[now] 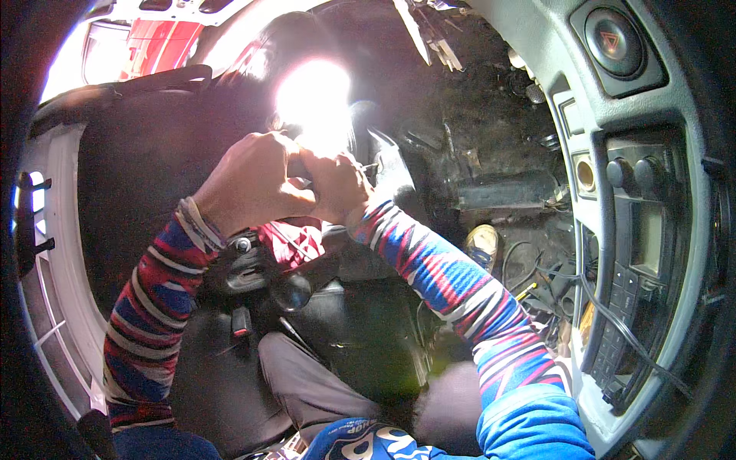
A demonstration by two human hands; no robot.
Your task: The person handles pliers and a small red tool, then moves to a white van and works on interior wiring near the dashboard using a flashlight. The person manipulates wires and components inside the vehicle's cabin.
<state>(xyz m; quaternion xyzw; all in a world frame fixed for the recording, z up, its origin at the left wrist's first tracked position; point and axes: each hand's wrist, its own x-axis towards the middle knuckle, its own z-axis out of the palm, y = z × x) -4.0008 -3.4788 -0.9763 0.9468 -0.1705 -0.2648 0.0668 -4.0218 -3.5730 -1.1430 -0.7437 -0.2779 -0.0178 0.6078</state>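
Both hands meet in front of me, close to a blinding white glare. My left hand (257, 178) is closed, its thumb reaching toward the other hand. My right hand (336, 186) is curled right beside it, fingers bent. What they grip between them is hidden by the fingers and washed out by the light. A thin dark piece (369, 165) shows at the right hand's outer side. Below the hands lies a crumpled dark red cloth (295, 244), near a round black knob (290, 292).
I am inside a vehicle. A grey dashboard panel (606, 153) with a hazard button (611, 42) and a radio (640, 238) runs down the right. Loose cables (529, 264) and a shoe (482, 241) are on the dirty floor. A seat-belt buckle (241, 322) stands by the black seat (207, 376).
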